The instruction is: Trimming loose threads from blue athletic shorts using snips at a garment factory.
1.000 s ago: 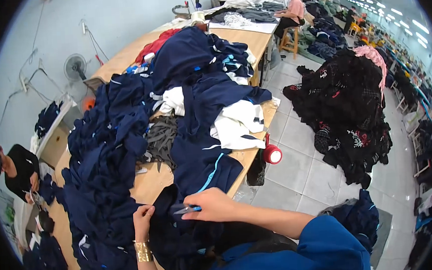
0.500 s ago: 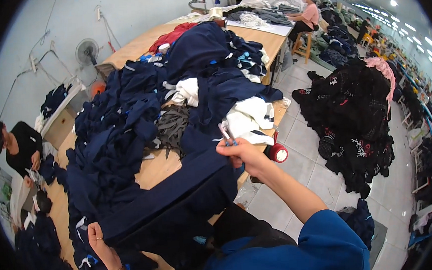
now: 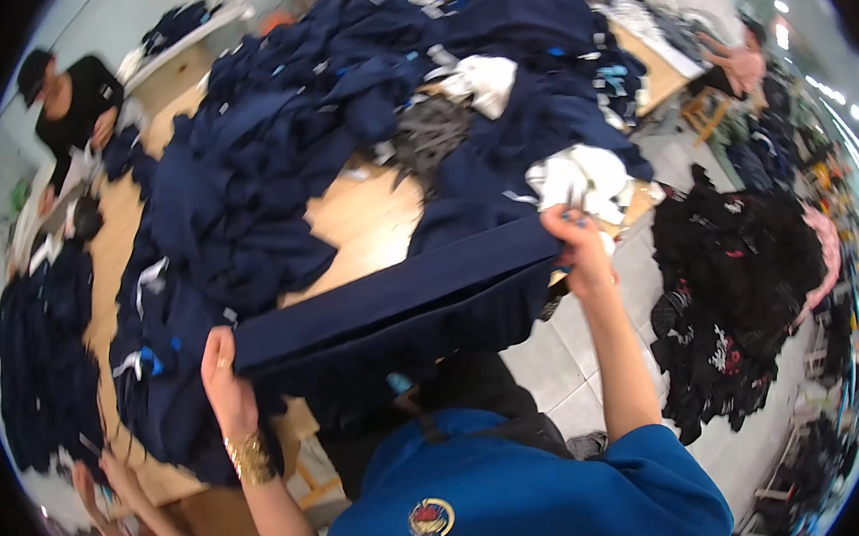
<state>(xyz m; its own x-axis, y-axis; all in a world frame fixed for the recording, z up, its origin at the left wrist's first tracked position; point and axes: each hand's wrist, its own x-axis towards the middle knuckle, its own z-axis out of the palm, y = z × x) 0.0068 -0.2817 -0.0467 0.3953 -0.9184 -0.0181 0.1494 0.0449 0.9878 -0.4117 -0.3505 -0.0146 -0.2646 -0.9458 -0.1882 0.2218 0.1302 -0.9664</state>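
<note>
A navy blue garment [image 3: 401,290] is stretched taut in front of my body, its folded band running from hand to hand. My left hand [image 3: 226,384] is closed on the band's left end, a gold bracelet at the wrist. The right end is gripped by my right hand [image 3: 583,249], farther from me. Small thread snips [image 3: 575,198] appear to stick out of that hand, blurred. The rest of the garment hangs below the band. Just beyond my right hand lies a bundle of white cloth [image 3: 583,178].
Navy garments [image 3: 273,169] are heaped over the wooden table [image 3: 366,218], around dark grey strips [image 3: 430,133]. Black clothing [image 3: 740,296] covers floor tiles at right. A person in black [image 3: 80,108] works at far left; another person's hands [image 3: 101,480] are at lower left.
Both hands have moved up and to the right in view, keeping the garment stretched. The view has tilted downward, and another person's hands now show at lower left.
</note>
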